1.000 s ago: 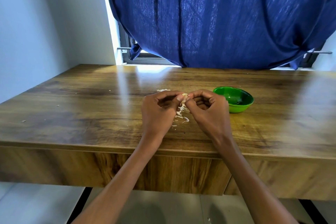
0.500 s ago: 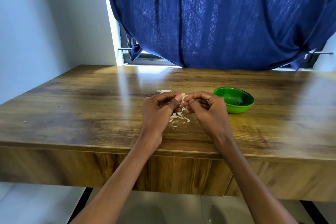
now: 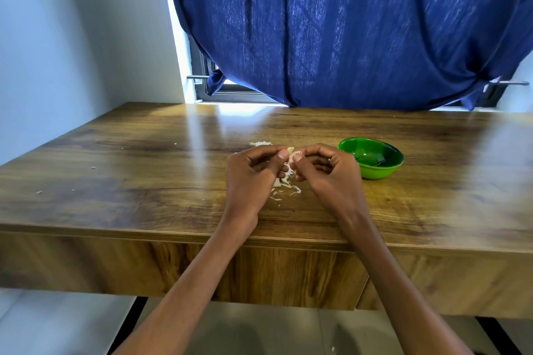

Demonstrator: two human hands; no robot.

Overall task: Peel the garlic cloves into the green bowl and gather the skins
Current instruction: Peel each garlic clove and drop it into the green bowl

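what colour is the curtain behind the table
Dark blue curtain, plain, seen in the head view.

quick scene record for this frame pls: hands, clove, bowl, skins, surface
left hand: pinches garlic clove
right hand: pinches same clove
garlic clove: held between both hands above the table, skin partly on
green bowl: upright, right of the hands; contents unclear
skins: loose pile on table under the hands, more beyond them
table: wooden, stray flecks at left
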